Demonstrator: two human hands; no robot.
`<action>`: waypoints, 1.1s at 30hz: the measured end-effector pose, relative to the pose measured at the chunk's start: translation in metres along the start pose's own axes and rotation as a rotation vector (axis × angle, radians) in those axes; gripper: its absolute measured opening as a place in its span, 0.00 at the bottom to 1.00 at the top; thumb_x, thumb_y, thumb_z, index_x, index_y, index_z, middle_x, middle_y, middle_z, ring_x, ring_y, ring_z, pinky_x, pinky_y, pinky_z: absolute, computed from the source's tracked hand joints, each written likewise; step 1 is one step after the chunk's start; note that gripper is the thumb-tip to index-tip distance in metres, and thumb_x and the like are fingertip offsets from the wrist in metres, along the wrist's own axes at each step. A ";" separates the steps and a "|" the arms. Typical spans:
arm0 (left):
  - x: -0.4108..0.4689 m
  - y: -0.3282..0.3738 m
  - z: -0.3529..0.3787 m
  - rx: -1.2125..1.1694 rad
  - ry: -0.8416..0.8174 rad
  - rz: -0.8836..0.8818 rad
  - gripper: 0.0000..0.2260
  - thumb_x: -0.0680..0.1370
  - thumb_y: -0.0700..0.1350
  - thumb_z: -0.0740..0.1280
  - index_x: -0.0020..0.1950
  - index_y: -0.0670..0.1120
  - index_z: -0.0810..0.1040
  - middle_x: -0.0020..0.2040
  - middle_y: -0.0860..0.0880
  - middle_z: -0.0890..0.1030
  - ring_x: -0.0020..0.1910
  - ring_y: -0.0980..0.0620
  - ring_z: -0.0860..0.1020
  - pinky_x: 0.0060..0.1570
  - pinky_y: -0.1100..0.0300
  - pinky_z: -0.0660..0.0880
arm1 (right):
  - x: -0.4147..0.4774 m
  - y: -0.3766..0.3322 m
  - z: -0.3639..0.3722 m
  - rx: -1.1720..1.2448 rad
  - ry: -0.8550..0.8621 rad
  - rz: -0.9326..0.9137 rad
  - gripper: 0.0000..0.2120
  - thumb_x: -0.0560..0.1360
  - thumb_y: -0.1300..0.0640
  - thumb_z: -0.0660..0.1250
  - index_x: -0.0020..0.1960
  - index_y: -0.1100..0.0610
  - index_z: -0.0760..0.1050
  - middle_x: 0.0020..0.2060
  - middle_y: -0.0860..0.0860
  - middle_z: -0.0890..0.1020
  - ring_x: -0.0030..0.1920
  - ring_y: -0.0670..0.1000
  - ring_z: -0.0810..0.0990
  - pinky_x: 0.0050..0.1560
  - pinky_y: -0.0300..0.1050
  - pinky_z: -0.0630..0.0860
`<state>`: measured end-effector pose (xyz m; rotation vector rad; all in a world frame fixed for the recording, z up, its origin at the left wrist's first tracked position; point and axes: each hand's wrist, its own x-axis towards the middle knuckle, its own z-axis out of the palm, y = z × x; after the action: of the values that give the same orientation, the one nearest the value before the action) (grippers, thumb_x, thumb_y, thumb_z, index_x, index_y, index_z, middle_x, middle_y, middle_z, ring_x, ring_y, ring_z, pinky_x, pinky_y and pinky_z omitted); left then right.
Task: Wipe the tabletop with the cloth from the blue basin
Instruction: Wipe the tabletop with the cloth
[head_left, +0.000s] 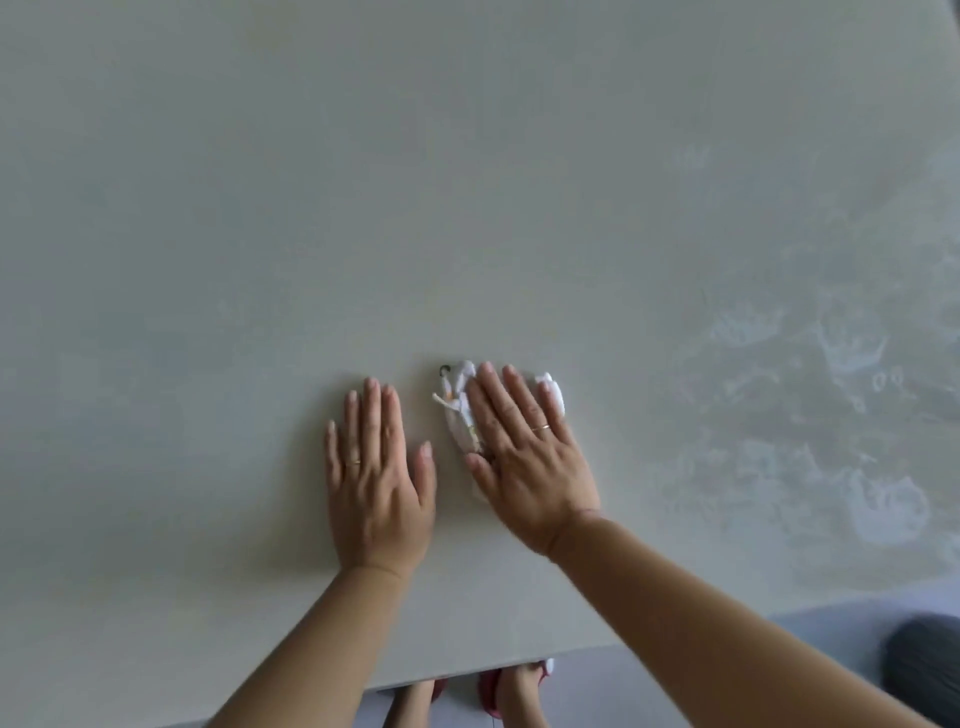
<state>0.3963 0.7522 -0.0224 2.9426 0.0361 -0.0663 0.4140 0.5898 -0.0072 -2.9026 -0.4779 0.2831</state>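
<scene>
The right hand (530, 457) lies flat, palm down, on a small white cloth (460, 410) near the middle of the pale grey surface (467, 182). Its grip is spread: the fingers are extended and slightly fanned, pressing the cloth down rather than pinching it. The cloth (white, with a little coloured print and a dark loop at its far left corner) shows past the hand on the left side and beyond the fingertips on the far right; the rest is hidden under the palm. A thin ring (541, 427) sits on one finger of this hand.

The left hand (376, 478) rests just to the left of the cloth, apart from it, also flat on the surface with palm down. Its grip is likewise spread and holds nothing, with the fingers straight and close together and the thumb angled out toward the cloth. It wears a thin ring too.

Both bare forearms reach in from the near edge. On the right part of the surface there are pale, patchy streaks (831, 364), while the left part looks even. Below the near edge, the person's feet (514, 691) show on the floor, and a dark rounded object (930, 665) sits at the near right corner.
</scene>
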 end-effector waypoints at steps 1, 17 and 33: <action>-0.001 -0.001 0.002 0.005 0.001 -0.012 0.27 0.79 0.51 0.53 0.75 0.40 0.61 0.76 0.42 0.61 0.75 0.42 0.61 0.72 0.45 0.55 | -0.001 0.018 -0.002 -0.031 0.002 -0.021 0.29 0.78 0.45 0.51 0.75 0.57 0.56 0.75 0.53 0.57 0.75 0.55 0.56 0.74 0.55 0.47; 0.004 0.002 -0.002 0.012 -0.007 -0.034 0.29 0.75 0.49 0.54 0.75 0.40 0.62 0.76 0.42 0.62 0.75 0.42 0.60 0.72 0.44 0.55 | -0.077 0.005 0.011 -0.029 -0.070 -0.114 0.31 0.78 0.43 0.52 0.76 0.56 0.54 0.76 0.53 0.55 0.76 0.54 0.52 0.73 0.57 0.53; 0.005 0.002 0.000 0.020 0.018 -0.025 0.29 0.75 0.49 0.54 0.75 0.40 0.62 0.76 0.41 0.62 0.75 0.41 0.60 0.72 0.44 0.55 | -0.137 -0.054 0.024 0.082 -0.156 -0.137 0.39 0.72 0.37 0.60 0.75 0.57 0.58 0.75 0.53 0.59 0.75 0.55 0.55 0.72 0.56 0.54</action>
<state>0.4011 0.7501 -0.0221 2.9630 0.0748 -0.0445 0.2654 0.5980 0.0030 -2.7644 -0.6702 0.4986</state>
